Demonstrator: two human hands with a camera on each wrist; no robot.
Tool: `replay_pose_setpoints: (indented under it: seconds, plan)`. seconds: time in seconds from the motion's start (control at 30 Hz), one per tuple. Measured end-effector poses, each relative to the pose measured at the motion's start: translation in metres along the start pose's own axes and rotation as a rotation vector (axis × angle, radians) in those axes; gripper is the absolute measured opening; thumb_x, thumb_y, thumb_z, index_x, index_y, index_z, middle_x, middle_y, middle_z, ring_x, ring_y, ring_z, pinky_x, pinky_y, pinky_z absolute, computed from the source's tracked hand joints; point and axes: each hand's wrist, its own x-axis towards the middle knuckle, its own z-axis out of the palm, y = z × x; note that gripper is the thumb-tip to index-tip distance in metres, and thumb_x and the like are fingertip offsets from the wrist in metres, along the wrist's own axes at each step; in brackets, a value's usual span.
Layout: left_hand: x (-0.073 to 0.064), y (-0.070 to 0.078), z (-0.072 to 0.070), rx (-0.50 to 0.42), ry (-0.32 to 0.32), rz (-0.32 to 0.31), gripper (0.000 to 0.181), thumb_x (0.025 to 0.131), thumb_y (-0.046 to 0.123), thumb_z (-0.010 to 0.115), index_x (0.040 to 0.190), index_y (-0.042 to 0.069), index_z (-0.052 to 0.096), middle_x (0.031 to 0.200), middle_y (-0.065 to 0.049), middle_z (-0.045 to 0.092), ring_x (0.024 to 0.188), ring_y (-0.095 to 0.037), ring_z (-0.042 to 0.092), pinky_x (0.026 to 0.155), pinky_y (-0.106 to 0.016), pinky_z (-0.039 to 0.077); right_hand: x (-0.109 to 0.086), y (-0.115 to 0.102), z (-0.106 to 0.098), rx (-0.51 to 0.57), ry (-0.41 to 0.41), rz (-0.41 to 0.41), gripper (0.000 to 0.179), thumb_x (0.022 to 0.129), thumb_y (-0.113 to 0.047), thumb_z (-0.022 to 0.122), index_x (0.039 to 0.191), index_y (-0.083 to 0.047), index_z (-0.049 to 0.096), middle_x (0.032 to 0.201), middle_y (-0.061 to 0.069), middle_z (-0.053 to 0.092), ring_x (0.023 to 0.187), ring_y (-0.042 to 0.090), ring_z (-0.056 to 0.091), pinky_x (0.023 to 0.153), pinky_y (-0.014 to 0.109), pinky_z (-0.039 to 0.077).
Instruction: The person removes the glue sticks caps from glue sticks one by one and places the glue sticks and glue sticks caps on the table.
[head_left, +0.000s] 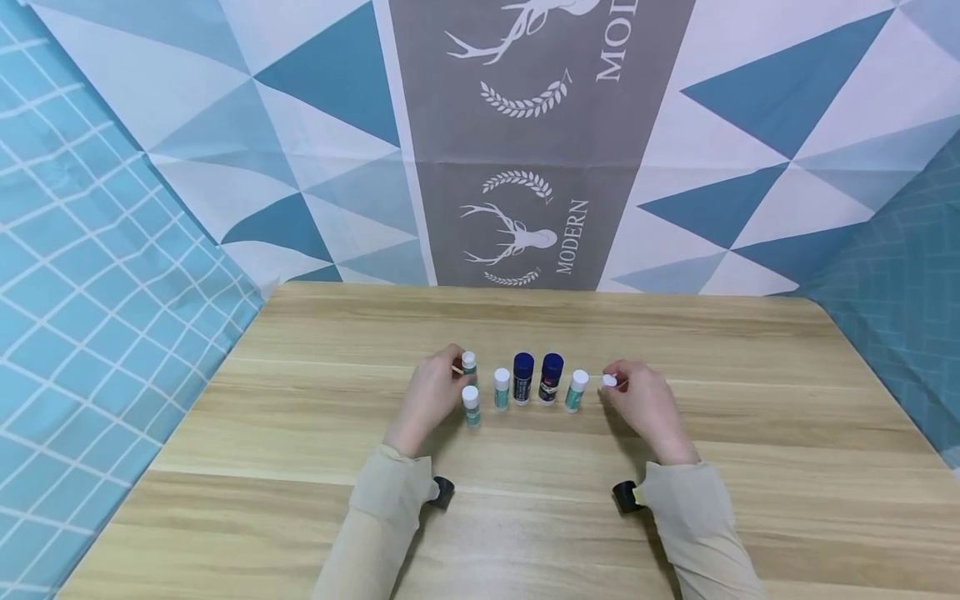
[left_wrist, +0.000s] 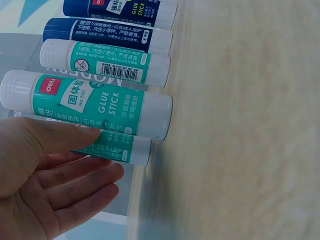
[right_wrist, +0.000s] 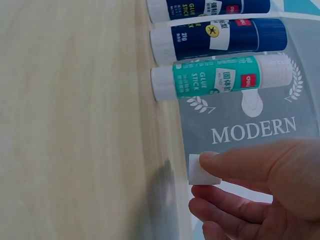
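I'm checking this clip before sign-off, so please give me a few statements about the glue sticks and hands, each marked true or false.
1. Two navy glue sticks stand side by side with teal ones to either side. True.
2. The left hand pinches a teal glue stick. True.
3. The right hand holds a navy glue stick. False: it pinches a small white piece.
4. Both navy glue sticks have white caps. False: they have dark blue caps.
5. The teal glue stick nearest the right hand lies on its side. False: it stands upright on the wooden table.
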Motion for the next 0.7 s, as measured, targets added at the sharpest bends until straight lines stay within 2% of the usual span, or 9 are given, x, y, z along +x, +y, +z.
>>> replay_pose_setpoints:
  seconds: [0.17, 0.7]
  plan:
    - [-0.0002, 0.0009, 0.0002, -0.012, -0.019, -0.017, 0.022, 0.081, 0.010, 0.067, 0.100, 0.004, 0.059, 0.095, -0.010, 0.065, 0.082, -0.021, 0.064, 0.072, -0.031, 0.052, 0.0016, 0.0018, 0.0015, -0.019, 0.013, -0.021, 0.024, 0.083, -0.009, 0.061, 0.105, 0.002, 0.061, 0.090, 0.015, 0.060, 0.076, 0.024, 0.054, 0.068, 0.038, 0.045]
    - [0.0001, -0.0004, -0.0003, 0.011, -0.034, -0.040, 0.022, 0.081, 0.012, 0.067, 0.100, 0.005, 0.059, 0.093, -0.009, 0.064, 0.081, -0.020, 0.064, 0.071, -0.031, 0.052, 0.0040, 0.0048, 0.0060, 0.000, -0.015, 0.018, 0.025, 0.083, -0.008, 0.061, 0.106, 0.003, 0.059, 0.093, 0.017, 0.060, 0.078, 0.025, 0.053, 0.071, 0.039, 0.045]
